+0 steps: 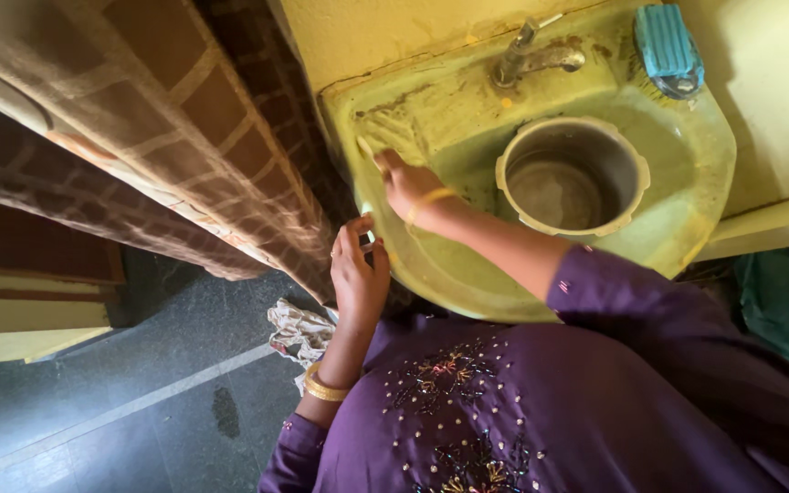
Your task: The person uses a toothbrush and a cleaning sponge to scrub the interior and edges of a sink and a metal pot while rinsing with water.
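In the head view, a green wash basin [687, 196] was seen fixed to a yellow wall, with a metal pot [573, 175] standing upright in its bowl below the tap [533, 57] and a blue scrubbing brush [668, 47] lying on the back ledge. The right hand [406, 183] was pressed flat on the wet left shoulder of the basin, fingers stretched forward; whether a pad or cloth was kept under the palm could not be told. The left hand [358, 274] was curled over the front rim of the basin, closed on the edge as a brace. A patterned curtain [184, 137] hung just beside the basin, and a crumpled cloth [299, 330] lay on the dark floor below.

Judged from this, the ledge was being rubbed clean. The work would be done best with even pressure kept through the flat palm, strokes carried along the ledge toward the bowl, and the rim held firmly throughout.
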